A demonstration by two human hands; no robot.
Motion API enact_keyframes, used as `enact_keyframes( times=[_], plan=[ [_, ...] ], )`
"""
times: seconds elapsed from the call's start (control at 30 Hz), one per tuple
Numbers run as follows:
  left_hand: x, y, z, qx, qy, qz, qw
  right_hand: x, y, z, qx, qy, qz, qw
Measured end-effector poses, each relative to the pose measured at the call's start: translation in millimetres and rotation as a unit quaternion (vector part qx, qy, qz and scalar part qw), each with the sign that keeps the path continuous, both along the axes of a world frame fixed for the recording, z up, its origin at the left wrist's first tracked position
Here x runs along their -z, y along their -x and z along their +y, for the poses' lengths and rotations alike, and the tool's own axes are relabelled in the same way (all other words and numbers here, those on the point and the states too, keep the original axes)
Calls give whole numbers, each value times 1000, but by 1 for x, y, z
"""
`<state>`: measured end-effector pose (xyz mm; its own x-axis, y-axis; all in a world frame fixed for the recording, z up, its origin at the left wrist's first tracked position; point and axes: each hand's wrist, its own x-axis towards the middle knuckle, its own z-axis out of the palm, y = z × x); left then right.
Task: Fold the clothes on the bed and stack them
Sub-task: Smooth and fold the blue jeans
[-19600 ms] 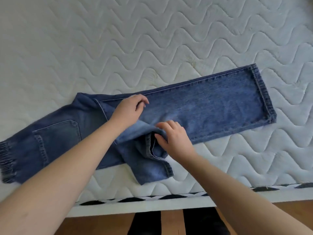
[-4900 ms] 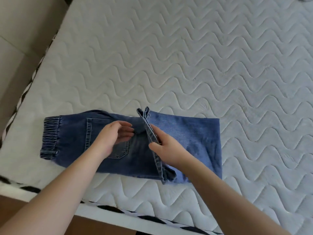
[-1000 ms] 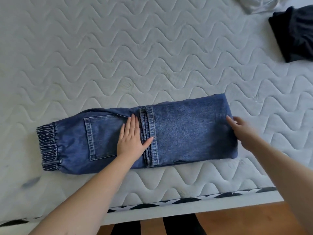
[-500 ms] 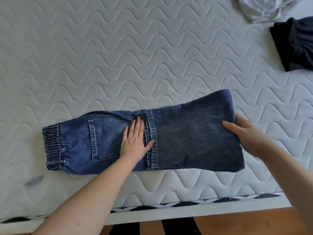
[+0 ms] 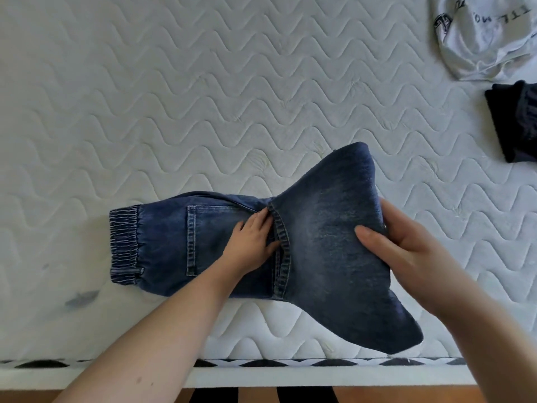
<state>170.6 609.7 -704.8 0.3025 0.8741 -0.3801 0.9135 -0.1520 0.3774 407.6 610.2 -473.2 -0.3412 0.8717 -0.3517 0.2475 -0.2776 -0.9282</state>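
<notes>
— Where are the jeans now?

— On the bed, near its front edge, waistband to the left. The left hand lies flat, fingers straight, pressing beside the hems. The right hand grips the folded end, thumb on top, fingers beneath, and that end is raised off the bed.

— So the next fold goes leftward?

— I'd say so. Best to carry the raised end straight over toward the waistband, keeping the layers together so none slips. The left hand should hold the crease line, then slide out as the flap lands.

— And the others?

— A white shirt and a dark garment lie far right, not yet folded.
</notes>
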Motion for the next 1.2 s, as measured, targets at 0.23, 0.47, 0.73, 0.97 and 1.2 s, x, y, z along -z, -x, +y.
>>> enact_keyframes(
  times=[0.23,0.47,0.73,0.97,1.2],
  plan=[
    [-42,59,10,-238,58,-213,946,-4,72,6,43,-15,-49,998],
    [-93,113,4,-349,218,-481,774,17,168,-3,-29,-45,-158,986],
    [-122,179,-7,-435,260,-539,673,58,252,-6,-129,-69,-221,964],
    [-103,217,-28,-496,325,-514,620,112,293,-19,-170,95,-93,976],
    [-69,230,-47,-520,88,-303,794,160,226,-10,11,4,-137,991]
  ],
)
